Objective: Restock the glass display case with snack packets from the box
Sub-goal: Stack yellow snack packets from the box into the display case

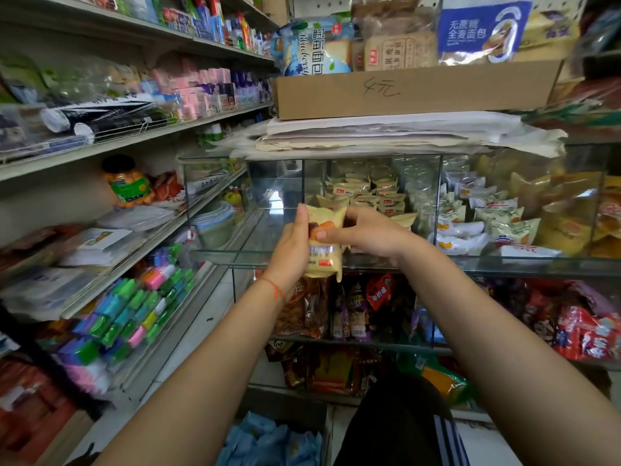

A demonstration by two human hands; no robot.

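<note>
Both hands hold one pale yellow snack packet upright at the open front of the glass display case.

The left hand [291, 245] grips the snack packet [325, 242] along its left edge, the right hand [364, 234] pinches its right side, thumb across the front, just above the front edge of the glass display case [232, 255]. Inside, similar packets [369, 193] are stacked behind it, with white packets [470, 227] in the next compartment. Folded papers [403, 132] and a cardboard tray [413, 90] of bread bags rest on top. Wall shelves [134, 129] of goods run along the left of a narrow shop aisle. At the bottom edge, blue packets [268, 442] are cut off; whether they lie in a box cannot be told. Print on the held packet is blurred.
</note>
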